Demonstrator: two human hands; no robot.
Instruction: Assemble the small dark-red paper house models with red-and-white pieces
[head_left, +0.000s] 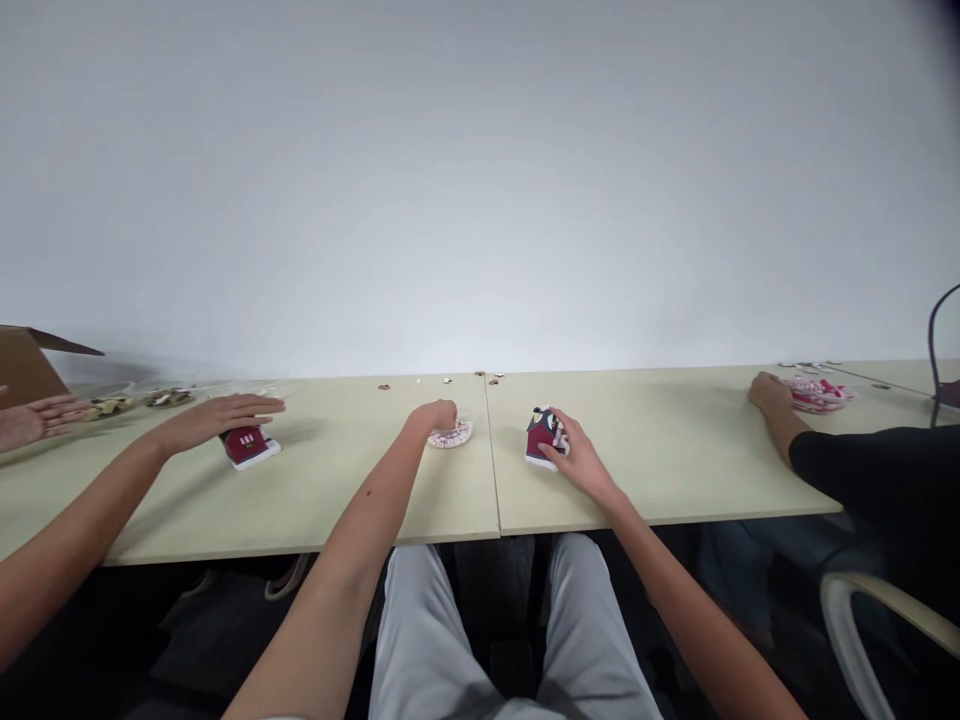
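A small dark red house with a dark roof and white base [538,440] stands on the pale table [420,500], right of the seam. My right hand [581,458] is closed round its right side, thumb in front. Left of the seam, my left hand [439,413] reaches into a shallow clear dish of small white and pink pieces [451,436]. Its fingers point down and are bunched together; whatever they may hold is too small to make out.
Another person's hand [225,418] is over a second red house [251,447] at left. Dishes of pieces [169,398] and a cardboard box [26,370] lie beyond. At right, a co-worker's hand [771,393] touches a bag of red-white pieces [819,394]. Small bits [493,380] lie near the wall.
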